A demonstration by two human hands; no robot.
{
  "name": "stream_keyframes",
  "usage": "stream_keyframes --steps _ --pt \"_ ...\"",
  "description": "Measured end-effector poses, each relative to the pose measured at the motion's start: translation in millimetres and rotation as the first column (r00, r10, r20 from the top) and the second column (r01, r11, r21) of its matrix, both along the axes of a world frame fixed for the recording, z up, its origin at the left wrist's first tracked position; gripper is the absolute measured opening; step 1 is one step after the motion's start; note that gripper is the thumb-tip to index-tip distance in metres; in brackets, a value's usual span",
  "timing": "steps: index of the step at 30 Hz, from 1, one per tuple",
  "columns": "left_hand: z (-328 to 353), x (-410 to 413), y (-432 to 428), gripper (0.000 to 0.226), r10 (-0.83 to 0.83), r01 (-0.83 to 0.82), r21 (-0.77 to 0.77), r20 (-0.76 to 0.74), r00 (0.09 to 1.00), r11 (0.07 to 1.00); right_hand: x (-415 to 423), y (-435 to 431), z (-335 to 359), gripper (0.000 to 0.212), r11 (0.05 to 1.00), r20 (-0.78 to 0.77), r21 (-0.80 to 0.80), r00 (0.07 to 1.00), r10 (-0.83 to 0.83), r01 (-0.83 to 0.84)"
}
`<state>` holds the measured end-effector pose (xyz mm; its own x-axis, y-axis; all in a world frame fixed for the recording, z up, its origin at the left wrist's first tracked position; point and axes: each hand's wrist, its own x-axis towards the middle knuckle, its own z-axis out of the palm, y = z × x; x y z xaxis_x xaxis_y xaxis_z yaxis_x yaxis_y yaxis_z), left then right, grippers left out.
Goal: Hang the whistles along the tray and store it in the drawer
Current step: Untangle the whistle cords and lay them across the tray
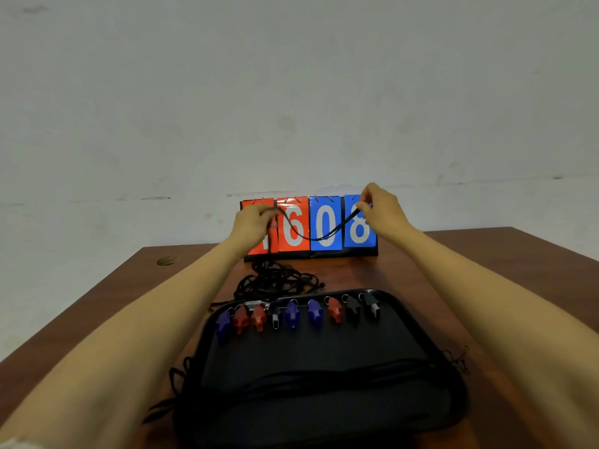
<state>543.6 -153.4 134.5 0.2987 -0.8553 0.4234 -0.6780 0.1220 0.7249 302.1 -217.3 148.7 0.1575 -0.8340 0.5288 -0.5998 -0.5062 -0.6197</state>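
Nine whistles (293, 314) already line the tray's (421, 322) far rim. Both hands pinch one limp black cord (319, 236) midair, left hand (256, 222) and right hand (379, 210). Featherlight and tangle-prone, so I'd grip near the ring.

Nine whistles (291, 314), one tray (447, 361), perhaps four scorecards (309, 225)
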Motion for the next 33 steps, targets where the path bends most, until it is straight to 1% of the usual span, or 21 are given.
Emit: stream_keyframes --steps 1,2,3,4,5,6,7,9,10,11,12,14,15,17,19,22,24,26,28,30,33 --pt "10 -9 1 0.028 -0.071 0.044 -0.125 -0.220 0.973 0.991 3 3 -2 0.006 0.998 -0.004 0.034 0.999 0.046 -0.046" --pt "20 -16 3 0.026 -0.126 0.032 -0.257 -0.356 0.926 0.966 6 7 -3 0.005 0.996 -0.013 0.049 0.997 0.079 -0.078" --pt "30 -23 4 0.025 -0.175 0.013 -0.370 -0.408 0.896 0.929 9 10 -5 0.004 0.994 -0.027 0.046 0.995 0.100 -0.099" --pt "38 -28 7 0.026 -0.203 0.006 -0.442 -0.399 0.894 0.897 12 12 -6 0.005 0.993 -0.037 0.033 0.993 0.115 -0.114" --pt "42 -32 9 0.028 -0.211 0.020 -0.473 -0.356 0.910 0.881 14 14 -6 0.006 0.992 -0.041 0.020 0.991 0.124 -0.123" --pt "43 -34 11 0.029 -0.183 0.039 -0.448 -0.283 0.941 0.893 16 16 -7 0.008 0.992 -0.047 0.007 0.990 0.130 -0.130" --pt "40 -32 12 0.031 -0.126 0.053 -0.359 -0.184 0.975 0.932 18 18 -7 0.011 0.991 -0.060 -0.003 0.989 0.136 -0.136" --pt "28 -23 11 0.031 -0.053 0.054 -0.039 0.030 0.998 0.998 20 20 -8 0.019 0.990 -0.095 -0.002 0.986 0.140 -0.141" --pt "21 -18 12 0.029 -0.055 0.045 0.102 0.098 0.994 0.994 22 21 -9 0.022 0.990 -0.100 0.012 0.985 0.141 -0.140" --pt "15 -14 13 0.028 -0.047 0.023 0.168 0.142 0.989 0.986 23 22 -9 0.026 0.989 -0.094 0.036 0.985 0.147 -0.144" --pt "11 -13 15 0.025 -0.030 -0.002 0.181 0.170 0.985 0.983 25 23 -9 0.029 0.986 -0.076 0.062 0.985 0.157 -0.153" --pt "8 -15 16 0.018 -0.005 -0.022 0.137 0.193 0.981 0.990 31 25 -9 0.033 0.983 -0.040 0.099 0.986 0.161 -0.156" --pt "10 -19 16 0.014 0.002 -0.027 0.107 0.226 0.974 0.994 35 26 -9 0.034 0.984 -0.050 0.100 0.987 0.154 -0.149" --pt "17 -24 17 0.016 0.026 -0.048 0.055 0.353 0.935 0.997 42 25 -7 0.035 0.989 -0.109 0.084 0.986 0.128 -0.119" --pt "24 -21 17 0.020 0.059 -0.071 0.011 0.436 0.898 0.997 44 25 -5 0.036 0.995 -0.148 0.038 0.984 0.097 -0.092" --pt "30 -5 21 0.028 0.137 -0.135 -0.039 0.473 0.870 0.990 34 21 -2 0.032 0.997 -0.145 -0.064 0.989 0.036 -0.045" --pt "29 8 26 0.029 0.174 -0.173 -0.048 0.484 0.858 0.984 21 17 -3 0.028 0.993 -0.132 -0.116 0.991 -0.024 0.009" --pt "26 19 34 0.026 0.164 -0.170 -0.027 0.435 0.885 0.985 5 15 -5 0.028 0.988 -0.115 -0.132 0.988 -0.102 0.086" --pt "21 27 44 0.024 0.144 -0.173 0.035 0.404 0.903 0.984 -9 17 -7 0.032 0.982 -0.122 -0.120 0.980 -0.160 0.146" --pt "12 35 52 0.021 0.131 -0.214 0.137 0.454 0.881 0.967 -19 22 -10 0.035 0.981 -0.154 -0.090 0.971 -0.184 0.172" --pt "-3 40 65 0.020 0.096 -0.298 0.292 0.551 0.829 0.909 -23 33 -13 0.038 0.985 -0.208 -0.055 0.963 -0.169 0.161"
